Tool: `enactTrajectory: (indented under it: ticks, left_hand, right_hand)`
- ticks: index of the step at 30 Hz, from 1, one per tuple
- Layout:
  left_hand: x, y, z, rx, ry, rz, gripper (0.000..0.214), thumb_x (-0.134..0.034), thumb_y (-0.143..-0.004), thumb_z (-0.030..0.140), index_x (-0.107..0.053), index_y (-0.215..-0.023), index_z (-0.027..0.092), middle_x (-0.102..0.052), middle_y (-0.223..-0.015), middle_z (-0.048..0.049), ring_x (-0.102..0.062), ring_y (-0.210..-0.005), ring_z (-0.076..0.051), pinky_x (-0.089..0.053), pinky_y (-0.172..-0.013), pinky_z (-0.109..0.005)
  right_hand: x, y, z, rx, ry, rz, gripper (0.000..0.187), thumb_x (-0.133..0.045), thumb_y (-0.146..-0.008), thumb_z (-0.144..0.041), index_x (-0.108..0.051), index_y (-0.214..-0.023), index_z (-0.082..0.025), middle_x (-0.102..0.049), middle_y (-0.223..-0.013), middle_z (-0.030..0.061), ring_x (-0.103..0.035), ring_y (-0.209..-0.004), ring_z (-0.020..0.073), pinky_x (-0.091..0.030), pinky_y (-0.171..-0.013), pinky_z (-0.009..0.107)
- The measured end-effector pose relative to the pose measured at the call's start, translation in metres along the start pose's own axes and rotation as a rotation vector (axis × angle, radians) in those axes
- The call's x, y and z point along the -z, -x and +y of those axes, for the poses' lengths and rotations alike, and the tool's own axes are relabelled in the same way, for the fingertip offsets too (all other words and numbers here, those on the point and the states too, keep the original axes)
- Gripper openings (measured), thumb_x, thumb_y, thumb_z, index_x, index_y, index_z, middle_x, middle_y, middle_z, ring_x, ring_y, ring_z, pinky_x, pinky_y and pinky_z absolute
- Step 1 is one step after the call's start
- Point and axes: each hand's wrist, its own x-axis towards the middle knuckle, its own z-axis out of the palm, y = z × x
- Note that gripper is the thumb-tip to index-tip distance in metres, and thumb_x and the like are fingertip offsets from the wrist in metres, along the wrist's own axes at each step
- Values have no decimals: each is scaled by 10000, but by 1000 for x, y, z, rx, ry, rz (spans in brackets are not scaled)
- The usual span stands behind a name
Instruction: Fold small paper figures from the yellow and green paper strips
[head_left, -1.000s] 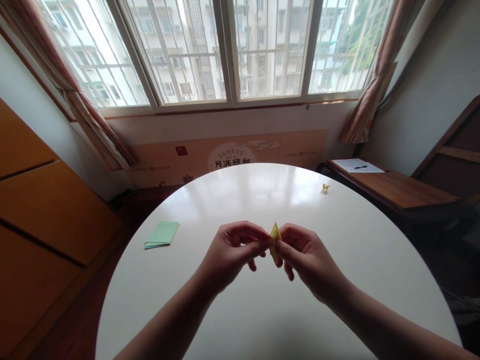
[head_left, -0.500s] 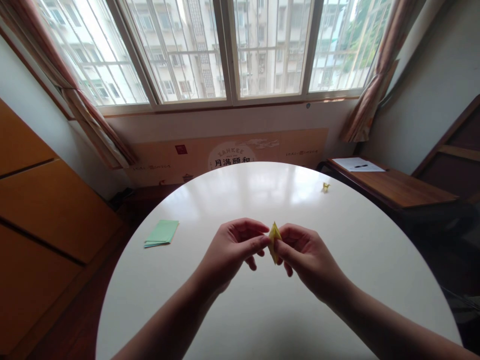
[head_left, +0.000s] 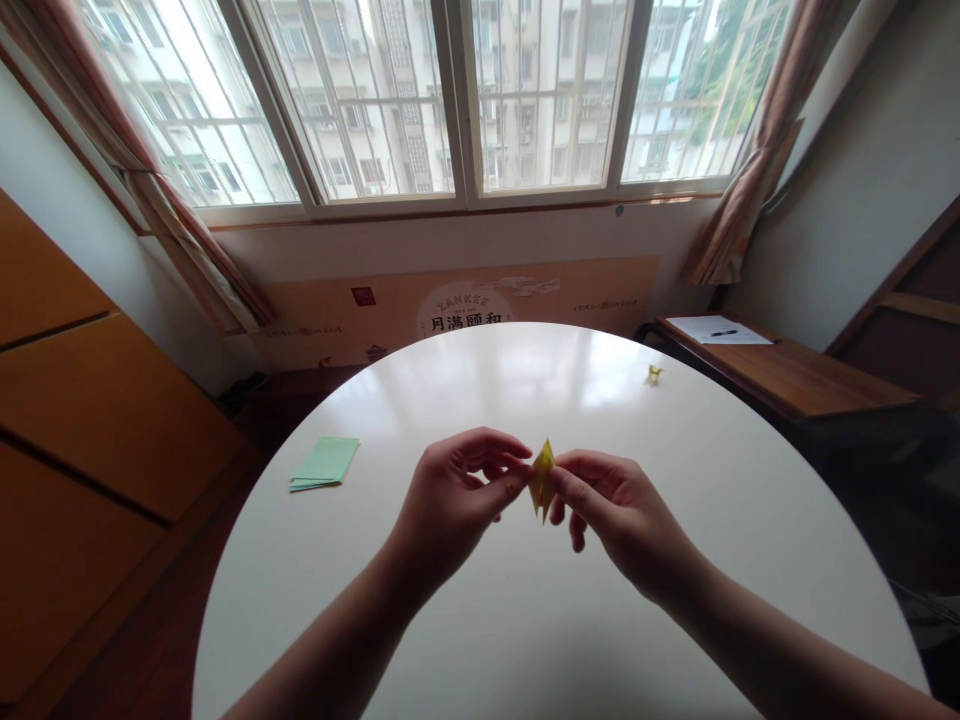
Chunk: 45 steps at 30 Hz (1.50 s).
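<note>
A small folded piece of yellow paper is held upright above the white table, a narrow diamond with a pointed top and two points at the bottom. My left hand pinches its left edge between thumb and index finger. On the opposite edge, the thumb and index finger of my right hand are closed on it, the other fingers curled loosely below. Farther back on the right stands a small folded yellow paper figure, apart from both hands.
The round white table reaches in front of me under both arms. Sheets of green paper lie stacked at its left. Beyond its right edge, a wooden side table bears a white sheet and a dark pen. Orange-brown cabinets stand left.
The folded yellow paper has turned to show more of its face, and its two lower points now appear separately. My left hand has shifted slightly left and up with it.
</note>
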Motion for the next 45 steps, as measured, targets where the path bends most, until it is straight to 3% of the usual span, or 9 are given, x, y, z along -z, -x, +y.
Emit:
enactTrajectory:
  ticks: [4,10,13,20,26,29,33,45]
  left_hand:
    - [-1,2,1,-192,-184,36,51,-742,-791,193,-773,-819,164,-733,-720,-40,-628,-604,-134,-505,-476,-197]
    - [-2,2,0,-375,-259,52,110,-694,-837,146,-790,-856,198,-754,-804,-39,-668,-665,-130,-504,-515,-187]
    - [-2,1,-3,-310,-191,42,99,-695,-841,177,-789,-872,192,-752,-822,-45,-676,-680,-140,-512,-503,-187]
    - [0,-4,-5,58,65,-108,219,-722,-834,304,-777,-967,139,-751,-771,-69,-645,-619,-143,-508,-435,-180]
    - [5,-5,-3,145,42,-210,261,-701,-842,295,-771,-1023,121,-749,-823,-85,-636,-656,-144,-498,-432,-169]
    - [7,-5,-4,206,48,-229,262,-718,-823,309,-779,-992,117,-721,-750,-68,-604,-629,-132,-487,-418,-162]
    - [7,-6,-4,212,15,-207,220,-729,-806,308,-788,-903,119,-666,-643,-34,-561,-584,-117,-470,-391,-152]
    - [-2,-2,-1,112,-82,-78,215,-696,-822,310,-776,-857,113,-728,-688,-57,-586,-551,-121,-482,-415,-177]
  right_hand:
    - [0,0,2,20,15,4,294,-638,-919,-440,-753,-950,-171,-668,-729,47,-596,-630,148,-465,-424,198]
    - [-2,0,5,38,10,1,291,-631,-929,-436,-742,-956,-168,-667,-769,56,-588,-635,144,-465,-419,192]
    - [-3,0,5,45,17,-17,282,-623,-934,-433,-730,-955,-173,-650,-777,50,-593,-656,152,-467,-422,196]
    - [-2,2,6,46,91,-61,274,-527,-990,-404,-686,-977,-181,-615,-751,33,-601,-683,167,-475,-465,226]
    - [2,2,8,72,231,-91,288,-459,-1020,-361,-638,-875,-188,-605,-738,18,-573,-661,148,-463,-516,240]
    - [2,2,6,95,311,-110,308,-434,-1031,-349,-611,-831,-196,-600,-713,3,-560,-632,135,-449,-532,241]
    - [0,3,5,94,368,-115,306,-429,-1032,-344,-600,-821,-204,-596,-692,-9,-560,-607,130,-437,-526,239]
    - [-1,3,8,55,303,-105,321,-430,-1029,-392,-636,-884,-194,-640,-757,25,-625,-692,164,-497,-565,258]
